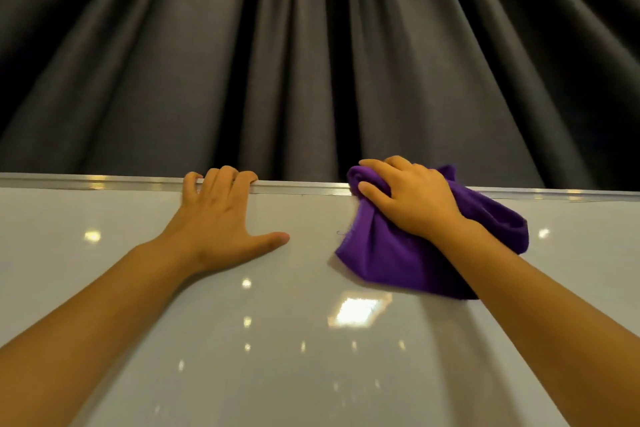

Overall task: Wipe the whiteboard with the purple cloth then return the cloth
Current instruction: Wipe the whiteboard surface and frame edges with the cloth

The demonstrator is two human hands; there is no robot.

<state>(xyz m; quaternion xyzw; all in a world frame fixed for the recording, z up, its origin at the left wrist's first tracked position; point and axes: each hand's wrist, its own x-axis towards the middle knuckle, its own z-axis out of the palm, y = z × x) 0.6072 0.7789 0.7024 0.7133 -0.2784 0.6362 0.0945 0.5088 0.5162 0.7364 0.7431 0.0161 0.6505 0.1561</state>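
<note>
Diagonally, purple cloth slants down-right on whiteboard

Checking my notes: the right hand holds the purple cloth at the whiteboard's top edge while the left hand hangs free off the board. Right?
Not quite. The head view shows the left hand on the whiteboard, fingers curled over its top frame. The right hand does hold the purple cloth at the top edge.

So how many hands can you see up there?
2. The left hand grips the top edge of the whiteboard, fingers curled over it. The right hand holds the bunched purple cloth against the board, further right along that edge. No others show.
</note>
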